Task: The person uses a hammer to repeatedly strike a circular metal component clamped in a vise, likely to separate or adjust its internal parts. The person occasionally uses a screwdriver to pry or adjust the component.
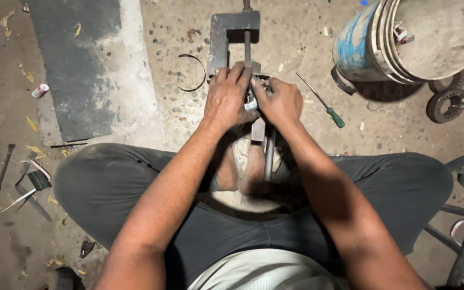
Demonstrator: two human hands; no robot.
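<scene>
Hands first: your left hand (227, 99) & right hand (280, 102) both clamp a small shiny metal part (251, 102) at the dark steel screw press (234, 40) on the floor; green-handled screwdriver (322, 102) lies just right, blue drum (361, 45) beyond.

Rough floor-level workshop, likely metal or mechanical repair. Bare concrete floor (151, 64), stained, gritty, scattered with dry leaves. Work is done seated on the ground, not at a bench. A heavy steel screw press frame (231, 37) stands on the floor. Loose hand tools lie about: green-handled screwdriver (321, 100), hammer (1, 174). Metal ring clip (193, 72), worn gear-like part (447, 104), dented blue drum (358, 45). Light is dim; trade uncertain.
</scene>
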